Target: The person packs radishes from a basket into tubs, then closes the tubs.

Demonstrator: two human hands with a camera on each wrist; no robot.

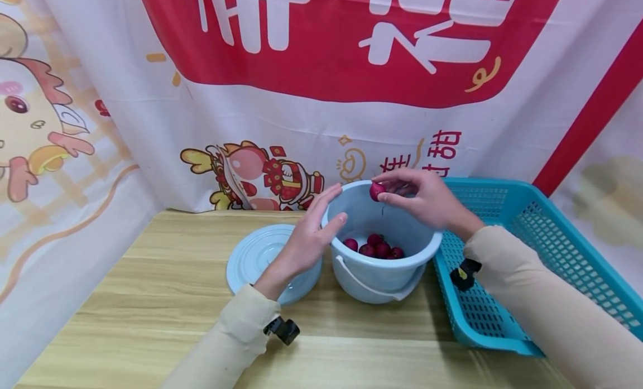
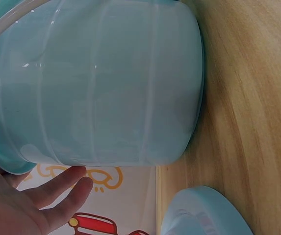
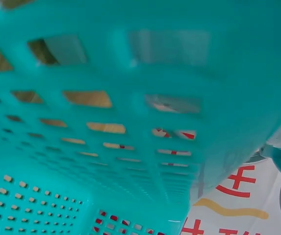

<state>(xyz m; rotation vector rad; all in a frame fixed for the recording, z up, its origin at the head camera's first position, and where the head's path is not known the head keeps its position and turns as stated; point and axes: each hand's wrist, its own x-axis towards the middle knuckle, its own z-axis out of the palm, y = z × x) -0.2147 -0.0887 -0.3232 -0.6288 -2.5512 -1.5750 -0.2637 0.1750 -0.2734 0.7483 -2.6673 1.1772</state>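
Note:
A dark red radish [image 1: 375,191] with a thin root hanging down is pinched between the thumb and fingers of my right hand [image 1: 427,198], over the far side of the light blue bucket [image 1: 369,283]. Several more red radishes [image 1: 379,248] lie on the bucket's bottom. My left hand [image 1: 308,238] is at the bucket's left rim, its fingers extended. From the left wrist, this hand [image 2: 37,208] shows spread fingers beside the bucket wall [image 2: 115,88]. The right wrist view is mostly filled by the turquoise basket [image 3: 106,63].
A round light blue lid [image 1: 243,260] lies on the wooden table [image 1: 150,299], left of the bucket and partly under my left forearm. The turquoise mesh basket [image 1: 452,316] stands close against the bucket's right side, below my right forearm. A printed cloth [image 1: 321,121] hangs behind the table.

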